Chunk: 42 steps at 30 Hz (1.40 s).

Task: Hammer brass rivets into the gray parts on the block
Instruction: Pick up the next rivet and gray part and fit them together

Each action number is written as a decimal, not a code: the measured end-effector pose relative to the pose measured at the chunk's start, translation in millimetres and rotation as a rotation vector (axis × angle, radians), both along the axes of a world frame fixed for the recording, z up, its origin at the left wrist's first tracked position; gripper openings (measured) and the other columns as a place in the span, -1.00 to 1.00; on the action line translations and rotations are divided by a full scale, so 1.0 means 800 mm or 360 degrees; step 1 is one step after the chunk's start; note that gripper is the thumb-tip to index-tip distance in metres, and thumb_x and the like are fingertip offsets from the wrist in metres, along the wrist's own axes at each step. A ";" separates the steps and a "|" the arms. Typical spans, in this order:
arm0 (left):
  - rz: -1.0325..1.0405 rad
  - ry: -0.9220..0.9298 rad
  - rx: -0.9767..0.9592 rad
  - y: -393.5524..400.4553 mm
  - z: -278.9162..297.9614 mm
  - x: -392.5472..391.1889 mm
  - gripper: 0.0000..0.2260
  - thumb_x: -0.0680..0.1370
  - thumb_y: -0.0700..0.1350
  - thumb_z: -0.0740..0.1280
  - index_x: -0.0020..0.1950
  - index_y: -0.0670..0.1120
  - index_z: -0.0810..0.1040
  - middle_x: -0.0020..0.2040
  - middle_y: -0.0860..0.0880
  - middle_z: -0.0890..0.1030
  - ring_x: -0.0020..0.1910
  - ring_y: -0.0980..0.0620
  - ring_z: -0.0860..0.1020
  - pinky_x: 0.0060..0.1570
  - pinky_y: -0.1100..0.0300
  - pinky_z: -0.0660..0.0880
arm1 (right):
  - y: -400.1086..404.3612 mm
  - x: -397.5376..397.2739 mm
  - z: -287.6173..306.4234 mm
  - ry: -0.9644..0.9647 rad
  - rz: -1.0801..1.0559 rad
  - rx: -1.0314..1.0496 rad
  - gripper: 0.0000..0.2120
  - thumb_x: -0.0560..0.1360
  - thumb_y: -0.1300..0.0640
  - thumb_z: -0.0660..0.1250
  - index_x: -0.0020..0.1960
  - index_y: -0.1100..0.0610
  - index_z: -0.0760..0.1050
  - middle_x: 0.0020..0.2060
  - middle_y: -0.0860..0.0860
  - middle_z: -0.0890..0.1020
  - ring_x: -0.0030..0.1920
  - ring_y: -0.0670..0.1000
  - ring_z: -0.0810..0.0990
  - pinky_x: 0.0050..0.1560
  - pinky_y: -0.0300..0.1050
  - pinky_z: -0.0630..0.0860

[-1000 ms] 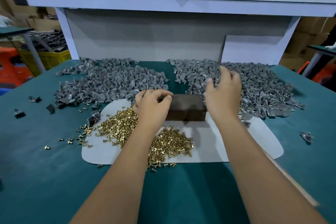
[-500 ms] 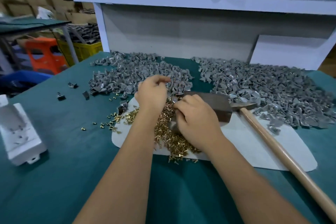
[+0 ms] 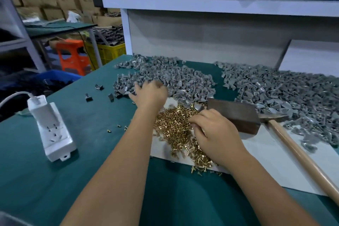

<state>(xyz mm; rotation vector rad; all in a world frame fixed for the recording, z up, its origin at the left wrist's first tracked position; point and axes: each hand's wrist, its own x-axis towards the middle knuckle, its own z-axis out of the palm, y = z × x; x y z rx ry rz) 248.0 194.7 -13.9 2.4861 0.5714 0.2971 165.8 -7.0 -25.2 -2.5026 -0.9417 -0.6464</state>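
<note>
A dark brown block (image 3: pixel 236 114) sits on a white sheet (image 3: pixel 266 154) on the green table. A heap of brass rivets (image 3: pixel 174 126) lies on the sheet left of the block. My right hand (image 3: pixel 214 134) rests on the rivet heap with its fingers curled down into it; what they hold is hidden. My left hand (image 3: pixel 148 93) reaches into the near edge of the left pile of gray parts (image 3: pixel 165 80), fingers spread and blurred. A second pile of gray parts (image 3: pixel 286 90) lies to the right. A hammer (image 3: pixel 293 150) lies beside the block, wooden handle toward me.
A white power strip (image 3: pixel 51 126) lies on the table at the left. A few dark parts (image 3: pixel 99 91) and stray rivets (image 3: pixel 117 128) are scattered nearby. A white shelf frame (image 3: pixel 201 0) stands behind the piles. An orange stool (image 3: pixel 71 55) and yellow crate (image 3: pixel 108 51) stand beyond the table.
My left hand moved from the rivets up to the left gray pile. My right hand came off the right pile onto the rivet heap. The view swung left, showing the power strip.
</note>
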 end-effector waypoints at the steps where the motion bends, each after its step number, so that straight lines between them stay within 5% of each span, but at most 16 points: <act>1: 0.0060 -0.0029 0.0086 0.015 -0.004 0.003 -0.65 0.59 0.04 0.12 0.35 0.14 0.48 0.56 -0.12 0.24 0.58 -0.22 -0.02 0.47 -0.31 -0.23 | -0.001 0.000 0.000 0.0013 0.0018 0.0012 -0.83 0.47 0.29 0.34 0.01 0.17 0.65 -0.15 0.00 0.64 -0.08 0.07 0.55 -0.09 -0.06 0.52; 4: 0.0225 -0.0061 0.0166 0.075 -0.016 0.012 -0.56 0.60 0.10 0.13 0.49 0.15 0.30 0.63 -0.05 -0.06 0.57 -0.19 -0.24 0.44 -0.31 -0.28 | -0.003 0.001 -0.002 -0.0003 0.0050 0.0068 -0.85 0.46 0.31 0.37 -0.01 0.17 0.65 -0.18 -0.02 0.63 -0.12 0.05 0.57 -0.15 -0.02 0.56; 12: 0.0454 0.0160 0.0020 0.206 -0.031 0.051 -0.47 0.59 0.26 0.03 0.56 0.30 0.01 0.62 -0.13 -0.16 0.56 -0.29 -0.20 0.45 -0.32 -0.25 | 0.000 0.010 -0.001 -0.0096 0.0168 0.0151 -0.83 0.41 0.32 0.42 -0.03 0.15 0.64 -0.22 -0.07 0.63 -0.21 -0.03 0.56 -0.20 -0.13 0.56; 15: 0.0218 0.0306 0.0029 0.199 -0.039 0.077 -0.46 0.62 0.27 0.01 0.59 0.20 0.08 0.60 -0.18 0.07 0.56 -0.29 0.02 0.51 -0.25 -0.07 | -0.002 0.017 -0.003 -0.0053 0.0122 0.0151 -0.82 0.39 0.33 0.44 -0.03 0.14 0.65 -0.23 -0.08 0.63 -0.21 -0.02 0.57 -0.22 -0.09 0.58; 18: -0.0214 0.0104 -0.0134 0.153 -0.031 0.096 -0.46 0.62 0.21 0.12 0.57 0.07 0.20 0.57 -0.15 0.19 0.51 -0.21 0.21 0.47 -0.22 0.16 | -0.004 0.021 -0.004 -0.0028 0.0088 0.0152 -0.82 0.40 0.31 0.44 -0.03 0.13 0.65 -0.22 -0.10 0.64 -0.20 -0.03 0.57 -0.22 -0.08 0.58; 22: -0.0660 -0.0026 -0.0140 0.109 -0.024 0.092 -0.52 0.62 0.25 0.07 0.54 0.27 0.18 0.61 0.04 0.08 0.58 -0.11 0.02 0.49 -0.32 -0.15 | -0.005 0.020 -0.006 -0.0034 0.0096 0.0141 -0.82 0.41 0.31 0.42 -0.01 0.15 0.65 -0.21 -0.09 0.64 -0.20 -0.04 0.58 -0.22 -0.10 0.58; 24: -0.0452 -0.0116 0.0186 0.122 -0.020 0.087 -0.56 0.63 0.29 -0.03 0.52 0.34 0.17 0.61 0.10 0.03 0.59 -0.10 -0.16 0.35 -0.29 -0.42 | -0.003 0.018 -0.006 -0.0046 0.0100 0.0137 -0.82 0.41 0.31 0.41 -0.01 0.15 0.65 -0.21 -0.09 0.64 -0.21 -0.04 0.58 -0.23 -0.10 0.58; 27: 0.0222 0.0022 0.0664 0.166 -0.023 0.070 -0.53 0.62 0.27 -0.05 0.54 0.29 0.12 0.62 0.00 -0.12 0.54 -0.19 -0.33 0.25 -0.39 -0.47 | -0.002 0.016 -0.005 -0.0043 0.0091 0.0143 -0.82 0.39 0.34 0.44 -0.04 0.15 0.65 -0.24 -0.08 0.64 -0.23 -0.03 0.58 -0.26 -0.08 0.58; 30: 0.0695 0.0545 0.0466 0.200 -0.031 0.050 -0.47 0.61 0.25 0.00 0.58 0.20 0.07 0.61 -0.16 -0.20 0.54 -0.29 -0.31 0.26 -0.60 -0.24 | -0.003 0.015 -0.005 -0.0031 0.0095 0.0148 -0.82 0.39 0.34 0.44 -0.05 0.15 0.65 -0.25 -0.08 0.64 -0.24 -0.02 0.58 -0.28 -0.05 0.58; 32: 0.0734 0.0742 0.0320 0.201 -0.037 0.048 -0.44 0.62 0.24 -0.03 0.59 0.11 0.08 0.61 -0.19 -0.09 0.57 -0.27 -0.18 0.25 -0.63 -0.14 | -0.006 0.015 -0.005 -0.0016 0.0093 0.0153 -0.83 0.41 0.33 0.43 -0.04 0.14 0.65 -0.25 -0.08 0.64 -0.24 -0.01 0.58 -0.27 -0.05 0.58; 35: 0.0386 0.0501 0.0296 0.179 -0.040 0.062 -0.45 0.62 0.23 0.03 0.58 0.08 0.12 0.60 -0.14 0.12 0.57 -0.20 0.07 0.37 -0.50 -0.15 | -0.008 0.016 -0.006 -0.0013 0.0080 0.0152 -0.82 0.41 0.33 0.44 -0.04 0.13 0.65 -0.24 -0.09 0.65 -0.24 -0.03 0.59 -0.27 -0.06 0.58; 37: -0.0130 0.0204 0.0094 0.154 -0.035 0.069 -0.51 0.65 0.14 0.11 0.58 0.12 0.14 0.57 -0.05 0.23 0.54 -0.13 0.19 0.48 -0.31 -0.06 | -0.009 0.018 -0.006 -0.0020 0.0060 0.0151 -0.82 0.40 0.33 0.44 -0.04 0.13 0.66 -0.25 -0.09 0.66 -0.25 -0.03 0.59 -0.29 -0.07 0.58; 40: -0.0776 -0.0143 -0.0314 0.133 -0.020 0.065 -0.60 0.67 0.04 0.12 0.53 0.23 0.24 0.59 0.08 0.15 0.53 0.04 0.16 0.50 -0.05 0.04 | -0.010 0.018 -0.007 -0.0035 0.0033 0.0170 -0.83 0.42 0.32 0.43 -0.05 0.13 0.66 -0.25 -0.09 0.66 -0.26 -0.02 0.59 -0.32 -0.10 0.57; 42: -0.0869 -0.0362 -0.0412 0.133 -0.006 0.061 -0.61 0.65 0.12 0.05 0.49 0.24 0.29 0.57 0.10 0.21 0.48 0.11 0.20 0.42 0.03 0.12 | -0.010 0.017 -0.006 -0.0060 0.0025 0.0185 -0.86 0.44 0.29 0.38 -0.06 0.12 0.66 -0.26 -0.09 0.66 -0.26 -0.02 0.59 -0.31 -0.13 0.57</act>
